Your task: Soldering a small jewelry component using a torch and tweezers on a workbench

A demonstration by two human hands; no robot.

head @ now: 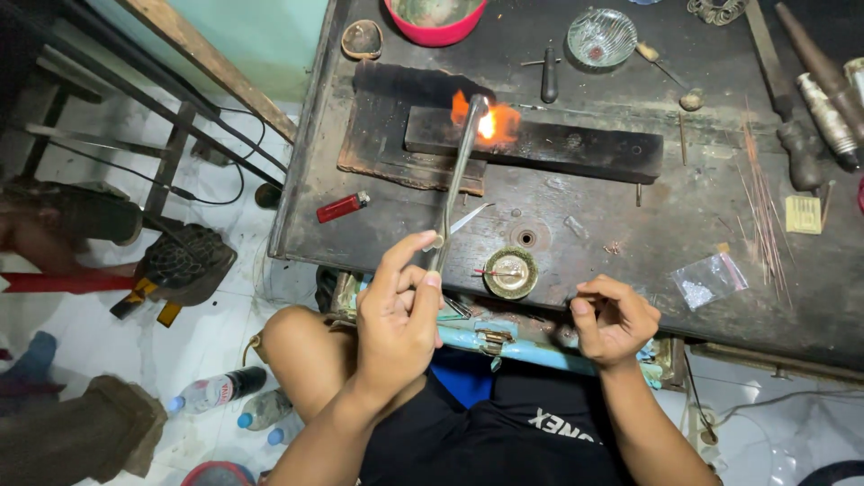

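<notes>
My left hand (398,310) grips a long metal torch pipe (457,175) whose tip throws an orange flame (487,121) onto a charred black block (540,144) on the dark workbench (630,216). Thin tweezers (468,219) also stick out from the same hand. My right hand (614,319) hovers at the bench's near edge with fingers curled; I cannot tell whether it pinches anything. A small round brass dish (510,273) with a thin red-tipped pin lies between the two hands.
A red lighter (342,207) lies at the bench's left. At the back stand a red bowl (436,20) and a glass dish (601,38). Thin wires (760,211), a small plastic bag (711,281) and tapered mandrels (823,90) sit right. Bottles (216,391) lie on the floor.
</notes>
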